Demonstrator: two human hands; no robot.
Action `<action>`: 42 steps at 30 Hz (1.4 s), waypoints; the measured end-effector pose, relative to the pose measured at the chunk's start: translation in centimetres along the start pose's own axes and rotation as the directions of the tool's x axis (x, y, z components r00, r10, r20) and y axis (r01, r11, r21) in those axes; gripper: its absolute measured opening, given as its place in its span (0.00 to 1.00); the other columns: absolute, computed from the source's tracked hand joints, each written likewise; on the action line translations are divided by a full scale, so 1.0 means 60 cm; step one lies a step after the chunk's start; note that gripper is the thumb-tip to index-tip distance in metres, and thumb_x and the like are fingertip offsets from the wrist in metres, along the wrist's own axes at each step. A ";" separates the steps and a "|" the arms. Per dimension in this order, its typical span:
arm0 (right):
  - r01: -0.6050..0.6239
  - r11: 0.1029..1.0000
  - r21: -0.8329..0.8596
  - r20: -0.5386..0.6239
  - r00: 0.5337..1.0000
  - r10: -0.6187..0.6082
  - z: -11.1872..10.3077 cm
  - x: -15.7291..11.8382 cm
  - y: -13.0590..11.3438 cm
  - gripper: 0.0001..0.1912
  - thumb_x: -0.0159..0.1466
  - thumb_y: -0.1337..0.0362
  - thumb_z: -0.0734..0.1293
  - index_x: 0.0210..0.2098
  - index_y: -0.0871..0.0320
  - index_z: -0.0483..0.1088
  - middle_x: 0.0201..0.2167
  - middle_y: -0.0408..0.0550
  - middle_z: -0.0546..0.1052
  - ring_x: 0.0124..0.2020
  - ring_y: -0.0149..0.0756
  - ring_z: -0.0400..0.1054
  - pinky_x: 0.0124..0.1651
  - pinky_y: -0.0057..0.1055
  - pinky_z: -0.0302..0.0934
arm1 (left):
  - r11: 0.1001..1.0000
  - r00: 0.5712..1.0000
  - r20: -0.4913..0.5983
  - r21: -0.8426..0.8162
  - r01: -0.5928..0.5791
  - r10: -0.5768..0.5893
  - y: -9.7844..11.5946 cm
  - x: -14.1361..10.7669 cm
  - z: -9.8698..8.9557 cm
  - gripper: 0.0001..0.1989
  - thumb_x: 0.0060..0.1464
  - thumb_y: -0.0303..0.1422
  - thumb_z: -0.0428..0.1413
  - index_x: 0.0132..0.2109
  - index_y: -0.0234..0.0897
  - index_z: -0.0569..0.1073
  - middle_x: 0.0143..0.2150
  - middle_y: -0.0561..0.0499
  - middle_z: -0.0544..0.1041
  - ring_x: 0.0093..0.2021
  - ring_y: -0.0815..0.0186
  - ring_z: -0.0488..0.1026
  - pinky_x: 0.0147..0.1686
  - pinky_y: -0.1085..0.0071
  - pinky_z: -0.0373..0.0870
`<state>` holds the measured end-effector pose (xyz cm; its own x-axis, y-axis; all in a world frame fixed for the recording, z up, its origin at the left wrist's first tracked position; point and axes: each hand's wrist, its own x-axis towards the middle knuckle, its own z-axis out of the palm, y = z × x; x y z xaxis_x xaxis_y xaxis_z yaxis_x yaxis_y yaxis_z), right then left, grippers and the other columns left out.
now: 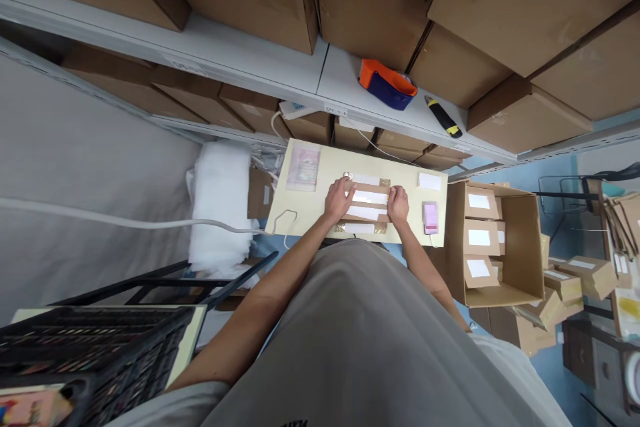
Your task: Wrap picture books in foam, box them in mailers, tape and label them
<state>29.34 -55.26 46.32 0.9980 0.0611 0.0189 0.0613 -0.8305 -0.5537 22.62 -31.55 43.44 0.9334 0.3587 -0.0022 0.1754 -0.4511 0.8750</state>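
Several small cardboard boxes with white labels lie side by side on the pale table, with clear tape at their ends. My left hand rests on their left end, its fingers curled over the edge. At the right end, my right hand presses against the boxes with bent fingers. Both hands hold the row between them.
A phone and a white label lie on the table's right; a plastic packet is at the left. Beyond stands a shelf with a tape dispenser and cutter. An open carton sits right.
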 end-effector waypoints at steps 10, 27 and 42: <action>-0.018 0.999 -0.044 0.032 0.999 0.019 -0.013 -0.003 -0.011 0.22 0.84 0.50 0.51 0.56 0.53 0.71 0.58 0.58 0.80 0.58 0.49 0.72 0.57 0.41 0.66 | 1.000 1.000 0.014 0.019 -0.006 0.006 0.002 0.000 -0.001 0.28 0.77 0.52 0.49 0.70 0.40 0.72 0.67 0.34 0.79 0.67 0.41 0.74 0.67 0.43 0.73; 0.004 0.998 -0.066 0.017 1.000 -0.003 -0.034 -0.029 -0.023 0.30 0.83 0.51 0.50 0.69 0.62 0.70 0.68 0.67 0.77 0.69 0.53 0.71 0.69 0.49 0.68 | 0.997 0.998 0.064 0.075 -0.005 0.000 0.011 -0.002 -0.010 0.26 0.79 0.48 0.49 0.71 0.39 0.71 0.70 0.36 0.78 0.69 0.44 0.73 0.70 0.47 0.72; -0.064 0.986 -0.155 -0.041 0.997 0.059 -0.144 -0.234 -0.045 0.38 0.82 0.41 0.51 0.73 0.62 0.68 0.74 0.69 0.73 0.75 0.60 0.69 0.71 0.58 0.70 | 0.998 0.992 0.108 -0.013 -0.063 0.064 0.001 0.004 -0.019 0.22 0.76 0.44 0.52 0.69 0.39 0.72 0.67 0.36 0.79 0.67 0.43 0.74 0.71 0.46 0.70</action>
<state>15.30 -58.65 54.78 0.9997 -0.0106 0.0205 -0.0011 -0.9086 -0.4177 22.50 -30.53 44.04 0.9712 0.2385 0.0014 0.1122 -0.4622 0.8796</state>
